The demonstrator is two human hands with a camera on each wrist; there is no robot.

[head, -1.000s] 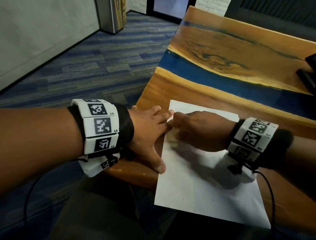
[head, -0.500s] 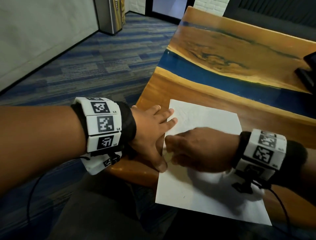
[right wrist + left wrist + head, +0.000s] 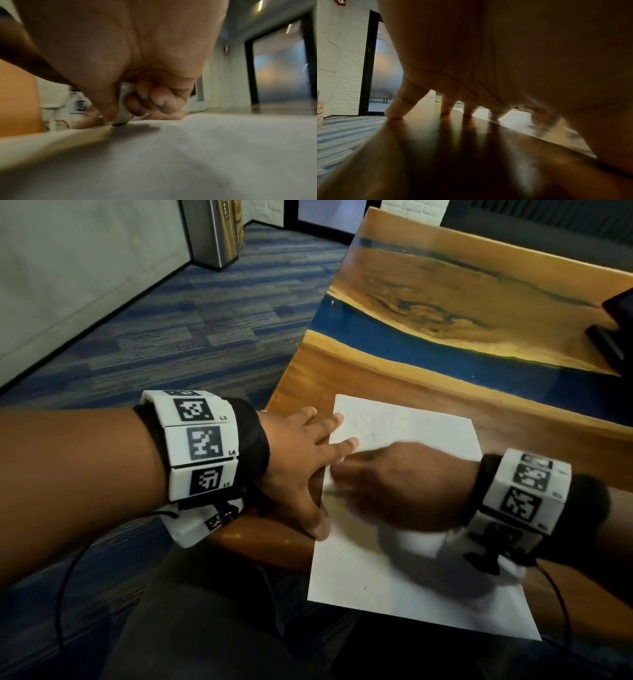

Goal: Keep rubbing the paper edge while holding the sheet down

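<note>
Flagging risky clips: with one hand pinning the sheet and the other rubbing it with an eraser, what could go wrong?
The paper overhangs the table edge, so hard strokes near there might crease or tear it. The left hand pins only its left edge with straight fingers; the sheet may slip or buckle. The right hand pinches a small white eraser that could pop loose.

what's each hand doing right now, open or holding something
Left hand: open, fingers spread flat, holding down the sheet of paper at its edge.
Right hand: curled around a small white eraser, pressed to the paper.
</note>
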